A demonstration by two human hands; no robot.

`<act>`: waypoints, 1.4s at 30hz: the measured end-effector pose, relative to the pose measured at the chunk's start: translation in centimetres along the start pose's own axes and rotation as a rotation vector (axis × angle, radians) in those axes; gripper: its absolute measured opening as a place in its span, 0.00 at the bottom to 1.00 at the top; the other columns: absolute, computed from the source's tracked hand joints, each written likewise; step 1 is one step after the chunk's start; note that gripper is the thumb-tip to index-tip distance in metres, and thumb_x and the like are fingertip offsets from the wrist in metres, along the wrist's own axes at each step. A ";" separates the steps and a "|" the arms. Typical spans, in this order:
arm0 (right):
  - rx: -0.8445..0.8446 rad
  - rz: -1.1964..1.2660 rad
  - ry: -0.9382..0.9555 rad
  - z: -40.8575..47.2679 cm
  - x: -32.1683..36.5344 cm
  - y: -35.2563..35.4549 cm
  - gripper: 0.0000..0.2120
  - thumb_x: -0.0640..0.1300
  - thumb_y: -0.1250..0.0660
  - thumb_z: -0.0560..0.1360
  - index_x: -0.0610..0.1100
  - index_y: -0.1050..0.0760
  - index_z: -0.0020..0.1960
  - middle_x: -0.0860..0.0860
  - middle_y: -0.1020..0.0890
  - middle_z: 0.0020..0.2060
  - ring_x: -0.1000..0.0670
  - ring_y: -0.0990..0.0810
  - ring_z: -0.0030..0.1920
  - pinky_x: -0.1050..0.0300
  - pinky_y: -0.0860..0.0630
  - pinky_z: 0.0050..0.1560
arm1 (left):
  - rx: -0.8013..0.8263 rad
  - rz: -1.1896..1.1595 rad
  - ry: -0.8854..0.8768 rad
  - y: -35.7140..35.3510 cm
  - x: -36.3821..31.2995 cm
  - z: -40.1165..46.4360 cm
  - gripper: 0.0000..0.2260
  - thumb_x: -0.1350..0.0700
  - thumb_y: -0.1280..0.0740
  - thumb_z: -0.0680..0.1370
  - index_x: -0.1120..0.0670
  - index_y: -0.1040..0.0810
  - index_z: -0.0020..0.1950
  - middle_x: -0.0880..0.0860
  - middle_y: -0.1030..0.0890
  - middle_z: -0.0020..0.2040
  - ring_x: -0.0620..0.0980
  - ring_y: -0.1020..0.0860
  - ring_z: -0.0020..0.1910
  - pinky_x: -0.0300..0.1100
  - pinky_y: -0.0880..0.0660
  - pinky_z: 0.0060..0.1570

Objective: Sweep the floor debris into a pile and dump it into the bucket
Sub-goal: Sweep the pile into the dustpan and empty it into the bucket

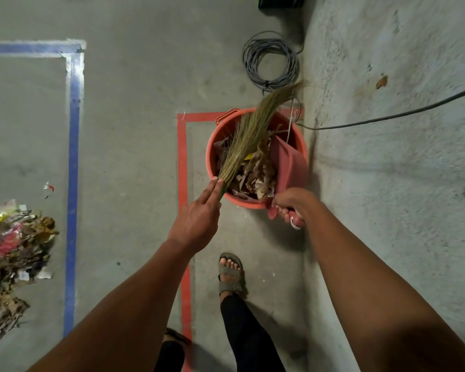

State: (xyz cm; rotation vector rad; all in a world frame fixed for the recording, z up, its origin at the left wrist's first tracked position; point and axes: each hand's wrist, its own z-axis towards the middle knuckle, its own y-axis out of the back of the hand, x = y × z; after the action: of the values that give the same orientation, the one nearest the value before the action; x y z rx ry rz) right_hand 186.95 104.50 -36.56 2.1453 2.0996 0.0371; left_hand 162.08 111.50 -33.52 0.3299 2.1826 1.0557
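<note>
Currently: dustpan load going into the bucket, more debris on the floor.

Head view: orange bucket sits at 12 o'clock from the person's feet, inside a red tape outline. Right hand, grip clamped round the handle of the pink dustpan, holds it tipped over the bucket at its 4 o'clock rim. Left hand holds the grass broom at the base of the bristles, fingers extended along it, bristles lying across the bucket's mouth. Leaves and wrappers are in the bucket. The remaining debris pile lies at 9 o'clock, beyond the blue tape line. My read: debris is light, loose and crinkly, scatters easily; broom bristles are soft and floppy, so take hold at the stiff bound neck. Dustpan is rigid and light; handle is the right hold.
</note>
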 end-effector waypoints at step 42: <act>-0.666 0.047 0.274 0.7 4.2 -2.1 0.16 0.47 0.35 0.83 0.36 0.21 0.63 0.39 0.17 0.56 0.41 0.19 0.45 0.54 0.26 0.41 | -0.076 -0.128 0.064 4.6 9.7 7.5 0.26 0.51 0.45 0.88 0.44 0.50 0.85 0.48 0.44 0.84 0.61 0.25 0.70 0.55 0.28 0.70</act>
State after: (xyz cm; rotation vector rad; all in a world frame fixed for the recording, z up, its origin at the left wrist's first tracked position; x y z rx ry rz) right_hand 185.04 108.67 -37.82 1.8377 1.7904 0.9372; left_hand 159.69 123.70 -37.82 0.1217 2.1820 1.0870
